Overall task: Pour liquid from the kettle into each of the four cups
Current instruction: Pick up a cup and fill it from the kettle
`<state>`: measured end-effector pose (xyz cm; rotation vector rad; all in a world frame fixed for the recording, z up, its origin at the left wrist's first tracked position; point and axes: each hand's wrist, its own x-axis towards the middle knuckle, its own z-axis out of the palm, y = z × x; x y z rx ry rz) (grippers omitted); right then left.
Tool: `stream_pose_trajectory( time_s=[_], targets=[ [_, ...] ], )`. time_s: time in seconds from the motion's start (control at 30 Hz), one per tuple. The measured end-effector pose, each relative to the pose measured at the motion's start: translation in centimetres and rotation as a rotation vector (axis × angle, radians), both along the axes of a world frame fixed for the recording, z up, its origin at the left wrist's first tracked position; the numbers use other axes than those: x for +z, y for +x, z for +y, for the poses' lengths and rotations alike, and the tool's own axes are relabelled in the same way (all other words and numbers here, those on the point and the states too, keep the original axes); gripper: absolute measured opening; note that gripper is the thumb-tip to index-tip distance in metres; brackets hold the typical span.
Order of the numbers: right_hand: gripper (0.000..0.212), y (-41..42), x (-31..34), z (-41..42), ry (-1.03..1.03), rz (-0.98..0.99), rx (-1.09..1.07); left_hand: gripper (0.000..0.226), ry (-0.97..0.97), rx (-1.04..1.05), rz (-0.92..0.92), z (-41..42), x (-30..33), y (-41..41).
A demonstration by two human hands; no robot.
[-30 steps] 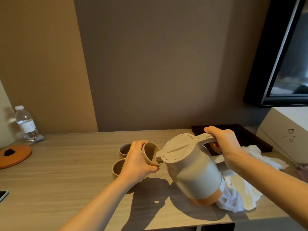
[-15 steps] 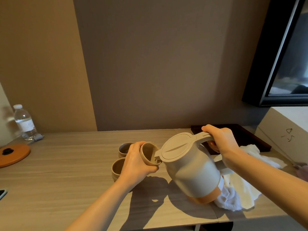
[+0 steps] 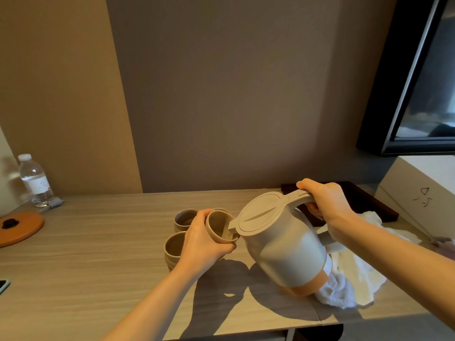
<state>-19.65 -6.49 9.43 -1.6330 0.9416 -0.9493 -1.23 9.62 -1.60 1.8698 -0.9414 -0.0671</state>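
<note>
My right hand (image 3: 325,205) grips the handle of a beige kettle (image 3: 283,244) with an orange base, lifted off the table and tilted left. Its spout rests over the rim of a tan cup (image 3: 219,228) that my left hand (image 3: 202,242) holds tilted toward the kettle, above the table. Two more tan cups stand on the table behind my left hand: one at the back (image 3: 184,219), one nearer (image 3: 173,247). A sliver of another cup's rim (image 3: 222,209) shows behind the held cup.
A white cloth (image 3: 349,279) lies under and right of the kettle. A dark tray (image 3: 369,203) and a white box (image 3: 423,188) sit at the back right. At the far left are a water bottle (image 3: 34,180), an orange lid (image 3: 19,227) and a phone corner (image 3: 3,285).
Both hands, the cup and the kettle hold almost the same pose; only the view has shifted slightly.
</note>
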Motion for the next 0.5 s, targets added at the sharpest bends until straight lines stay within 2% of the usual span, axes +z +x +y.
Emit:
stream_pose_trajectory(
  time_s=[0.5],
  targets=[
    [0.029, -0.18, 0.31, -0.91, -0.012, 0.034, -0.002, 0.089, -0.011, 0.021, 0.076, -0.32, -0.03, -0.91]
  ],
)
